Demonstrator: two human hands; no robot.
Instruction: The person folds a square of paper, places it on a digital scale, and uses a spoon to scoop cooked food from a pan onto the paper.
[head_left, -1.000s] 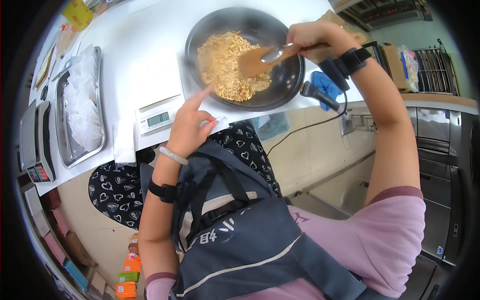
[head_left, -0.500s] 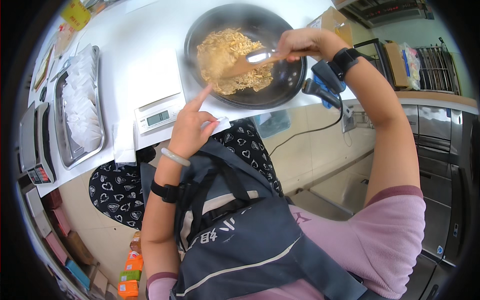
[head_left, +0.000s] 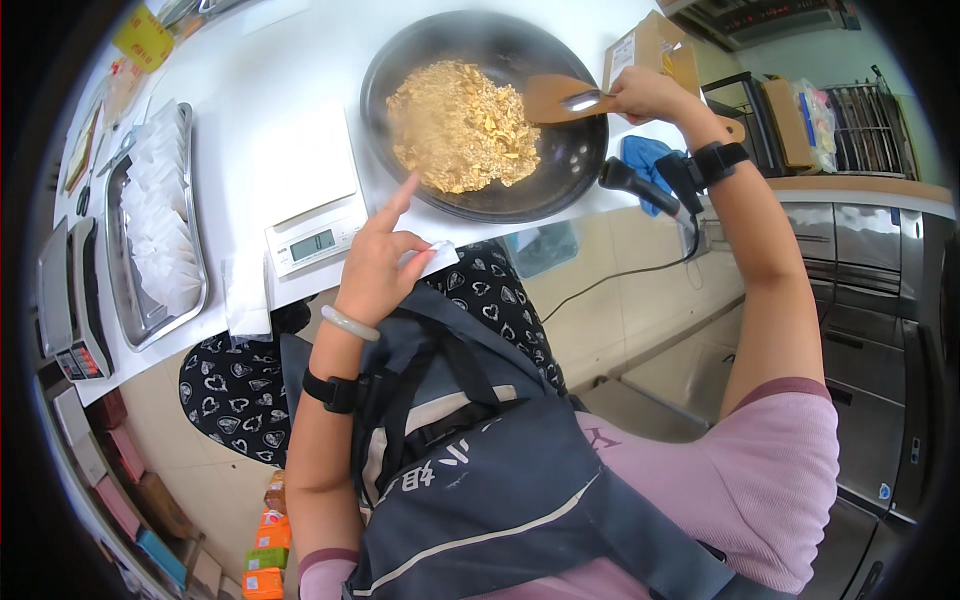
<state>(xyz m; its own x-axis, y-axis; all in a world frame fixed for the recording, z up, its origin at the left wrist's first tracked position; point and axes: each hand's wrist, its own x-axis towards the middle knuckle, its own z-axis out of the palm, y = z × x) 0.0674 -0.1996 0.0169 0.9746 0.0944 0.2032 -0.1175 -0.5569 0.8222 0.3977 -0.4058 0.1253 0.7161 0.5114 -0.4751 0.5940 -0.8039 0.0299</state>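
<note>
A large dark wok-shaped pan (head_left: 470,208) on the white table holds a heap of golden grain-like food mixed with yellowish pieces (head_left: 465,130). My right hand (head_left: 650,97), at the pan's right rim, grips a wooden spatula (head_left: 555,98) whose blade hangs over the pan beside the heap. A shiny metal piece like a spoon (head_left: 583,101) lies along the spatula by my fingers; its full shape is hidden. Near the pan's lower left rim, my left hand (head_left: 380,255) pinches a small white paper piece (head_left: 440,258) between thumb and fingers, its index finger stretched toward the food.
Left of the pan stands a white digital scale (head_left: 318,235). A metal tray (head_left: 205,285) of folded white papers (head_left: 160,210) lies farther left, with another scale (head_left: 85,300) beside it. On the right are a black corded handle (head_left: 635,180), blue cloth (head_left: 645,160) and cardboard box (head_left: 625,55).
The right hand has drawn the spatula rightward and up, off the heap toward the pan's right side. The heap looks more gathered. My left hand has stayed nearly still with the white paper.
</note>
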